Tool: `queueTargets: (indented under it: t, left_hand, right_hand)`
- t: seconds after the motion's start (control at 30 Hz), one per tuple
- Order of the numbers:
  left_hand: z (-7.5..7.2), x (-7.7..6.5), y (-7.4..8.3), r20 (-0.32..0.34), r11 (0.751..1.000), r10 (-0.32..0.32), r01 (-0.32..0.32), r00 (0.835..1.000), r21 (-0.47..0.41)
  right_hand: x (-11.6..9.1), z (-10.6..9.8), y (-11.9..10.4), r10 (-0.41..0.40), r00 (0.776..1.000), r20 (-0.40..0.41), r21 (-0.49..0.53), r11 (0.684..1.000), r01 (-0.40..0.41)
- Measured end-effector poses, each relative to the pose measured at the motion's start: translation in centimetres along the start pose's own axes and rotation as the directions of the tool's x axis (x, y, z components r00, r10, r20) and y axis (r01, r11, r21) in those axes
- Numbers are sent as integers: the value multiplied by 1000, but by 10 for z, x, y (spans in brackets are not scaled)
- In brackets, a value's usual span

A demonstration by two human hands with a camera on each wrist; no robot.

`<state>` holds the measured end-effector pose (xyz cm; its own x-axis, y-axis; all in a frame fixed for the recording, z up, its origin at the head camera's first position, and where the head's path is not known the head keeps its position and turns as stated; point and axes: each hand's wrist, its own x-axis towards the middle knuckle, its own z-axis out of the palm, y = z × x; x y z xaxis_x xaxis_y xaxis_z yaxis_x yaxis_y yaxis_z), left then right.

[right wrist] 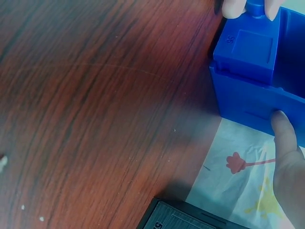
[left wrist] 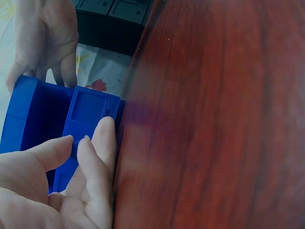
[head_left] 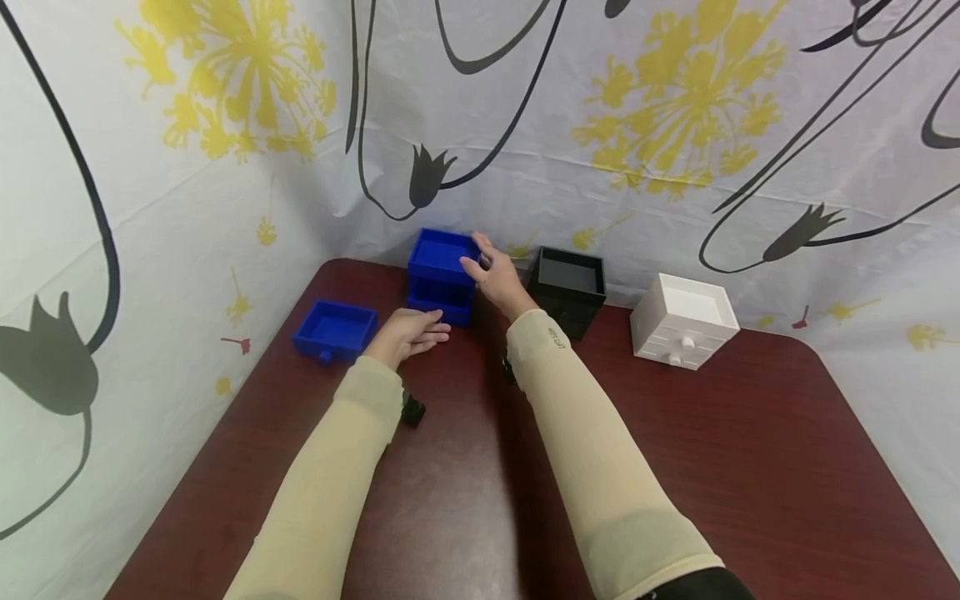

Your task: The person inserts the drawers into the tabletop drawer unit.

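A small blue drawer cabinet (head_left: pixel 442 254) stands at the back of the table, its upper slot vacant. In the lower slot sits a blue drawer (left wrist: pixel 90 112). My left hand (head_left: pixel 415 336) is in front of it, and the left wrist view shows thumb and finger pinching the drawer's round knob (right wrist: pixel 255 7). My right hand (head_left: pixel 497 275) is at the cabinet's right side, with a fingertip (right wrist: pixel 281 119) pressing the side wall. A second blue drawer (head_left: pixel 335 327) lies apart on the table, left of my left hand.
A black drawer cabinet (head_left: pixel 567 287) stands just right of my right hand. Farther right is a white drawer cabinet (head_left: pixel 684 321) with round knobs. A patterned cloth (head_left: pixel 510 125) hangs behind the reddish-brown table (head_left: pixel 750 467).
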<state>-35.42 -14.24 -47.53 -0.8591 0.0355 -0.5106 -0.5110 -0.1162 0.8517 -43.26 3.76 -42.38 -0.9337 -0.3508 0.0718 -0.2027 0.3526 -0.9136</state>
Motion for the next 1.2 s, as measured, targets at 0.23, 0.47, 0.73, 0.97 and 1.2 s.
queueTargets:
  t: [0.23, 0.47, 0.73, 0.97, 1.2]
  left_hand:
    - [2, -1, 0, 7, 1000, 2, -2, 1000, 1]
    - [1, -1, 0, 5, 1000, 8, -8, 1000, -1]
    - [0, 0, 0, 13, 1000, 14, -14, 1000, -10]
    - [0, 1, 1, 12, 1000, 21, -21, 1000, -17]
    - [0, 3, 1, 15, 999, 32, -32, 999, -13]
  right_hand:
    - [0, -1, 2, 2, 1000, -4, 1, 1000, -2]
    - [1, -1, 4, 1, 1000, -2, 5, 1000, -1]
    - [1, 0, 4, -4, 1000, -1, -2, 1000, 4]
    - [2, 0, 4, 1, 1000, -6, -9, 1000, -1]
    - [4, 0, 4, -1, 1000, -11, -16, 1000, 1]
